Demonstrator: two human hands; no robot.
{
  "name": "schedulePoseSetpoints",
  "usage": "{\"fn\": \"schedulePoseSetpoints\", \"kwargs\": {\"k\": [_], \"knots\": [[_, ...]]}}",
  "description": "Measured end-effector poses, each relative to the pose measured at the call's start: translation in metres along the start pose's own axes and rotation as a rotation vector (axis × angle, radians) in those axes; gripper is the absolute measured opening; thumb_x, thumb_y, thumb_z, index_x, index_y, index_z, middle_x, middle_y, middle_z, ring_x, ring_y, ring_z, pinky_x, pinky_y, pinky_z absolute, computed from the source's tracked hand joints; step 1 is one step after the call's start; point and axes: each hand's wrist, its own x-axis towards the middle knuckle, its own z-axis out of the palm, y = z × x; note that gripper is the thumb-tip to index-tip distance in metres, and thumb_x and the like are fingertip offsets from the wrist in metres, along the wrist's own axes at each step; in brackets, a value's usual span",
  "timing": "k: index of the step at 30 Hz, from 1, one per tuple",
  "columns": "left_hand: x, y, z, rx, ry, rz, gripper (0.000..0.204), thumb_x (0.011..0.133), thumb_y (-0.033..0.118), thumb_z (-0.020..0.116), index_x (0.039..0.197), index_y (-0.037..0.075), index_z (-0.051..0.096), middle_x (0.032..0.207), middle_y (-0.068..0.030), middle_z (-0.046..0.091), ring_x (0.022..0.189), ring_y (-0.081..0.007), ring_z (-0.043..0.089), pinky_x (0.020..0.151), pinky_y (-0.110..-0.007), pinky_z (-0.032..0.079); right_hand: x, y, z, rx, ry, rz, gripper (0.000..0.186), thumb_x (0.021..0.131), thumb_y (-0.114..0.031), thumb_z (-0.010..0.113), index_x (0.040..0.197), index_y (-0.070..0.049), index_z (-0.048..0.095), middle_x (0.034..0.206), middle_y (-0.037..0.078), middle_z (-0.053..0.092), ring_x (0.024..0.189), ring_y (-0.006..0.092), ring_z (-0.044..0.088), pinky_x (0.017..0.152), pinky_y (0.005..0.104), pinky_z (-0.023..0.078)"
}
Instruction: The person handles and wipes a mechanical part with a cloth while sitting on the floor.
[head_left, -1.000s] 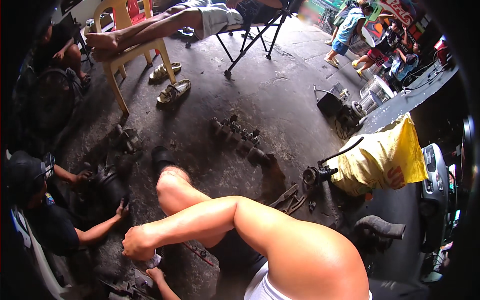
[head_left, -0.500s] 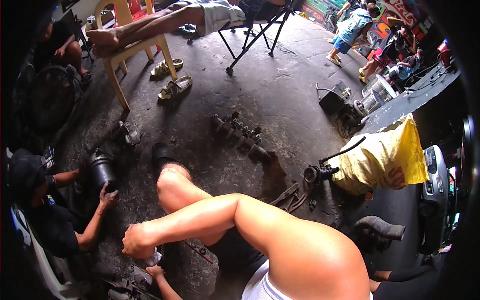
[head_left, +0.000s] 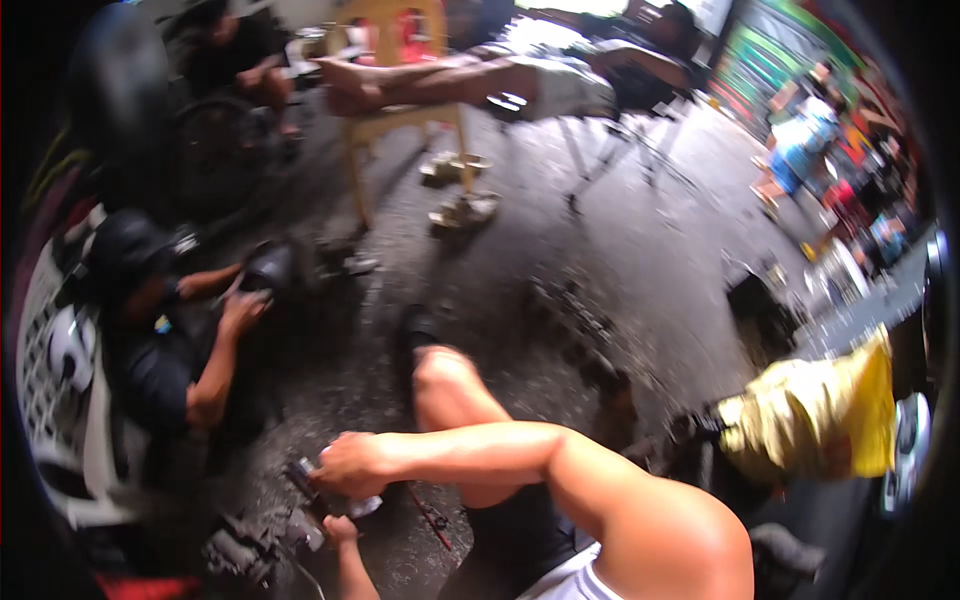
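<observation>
My right hand (head_left: 350,465) comes in from the lower right with a bent elbow. Its fingers are curled around a dark metal-looking piece (head_left: 298,475) that pokes out beyond the knuckles; motion blur hides its kind. A pale scrap (head_left: 366,504) shows just under that wrist. Close below, my left hand (head_left: 342,530) is closed too, its thumb side against a greyish metal-looking part (head_left: 310,530). What lies inside the left fingers is hidden. Left of both hands, dark greasy machine parts (head_left: 240,550) lie on the floor.
A co-worker (head_left: 160,330) in dark clothes holds a black cylinder (head_left: 270,268) at the left. Ahead, a person's legs (head_left: 430,85) rest on a yellow plastic chair (head_left: 358,180), sandals (head_left: 465,210) below. A long metal part (head_left: 575,310) and a yellow sack (head_left: 800,415) are to the right.
My view has swung left, so the scene sits further right and is blurred. The dark piece now shows beyond my right hand. The co-worker's black cylinder is raised and tilted.
</observation>
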Motion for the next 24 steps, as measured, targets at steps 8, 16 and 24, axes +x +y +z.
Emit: {"fn": "schedulePoseSetpoints", "kwargs": {"k": [8,16,24], "knots": [[-0.008,0.015,-0.053,-0.011,0.084,-0.153,0.052,0.094,0.037,0.04,0.078,-0.009,0.059,0.084,-0.0329,0.06,0.086,-0.0487,0.057,0.075,-0.053,0.044,0.018,-0.024,-0.001,-0.057,0.014,-0.044,0.052,0.08,-0.012,0.05,0.13,-0.001,0.043,0.082,0.018,0.064,0.076,0.0353,0.064,0.062,0.045,0.05],[-0.018,0.031,-0.054,-0.067,0.029,-0.192,0.06,0.094,0.043,0.038,0.077,-0.01,0.06,0.079,-0.0339,0.059,0.082,-0.049,0.059,0.069,-0.053,0.045,0.02,-0.021,0.001,-0.129,-0.001,-0.057,0.052,0.082,-0.01,0.049,0.132,-0.002,0.041,0.083,0.019,0.064,0.077,0.0358,0.064,0.062,0.0453,0.049],[-0.02,0.023,-0.052,-0.058,0.032,-0.282,0.059,0.093,0.045,0.038,0.077,-0.007,0.061,0.082,-0.0327,0.06,0.085,-0.0481,0.059,0.074,-0.053,0.047,0.03,-0.027,0.005,-0.15,0.002,-0.086,0.049,0.083,-0.012,0.05,0.13,-0.003,0.043,0.081,0.019,0.064,0.076,0.0357,0.064,0.061,0.0458,0.049]]}}
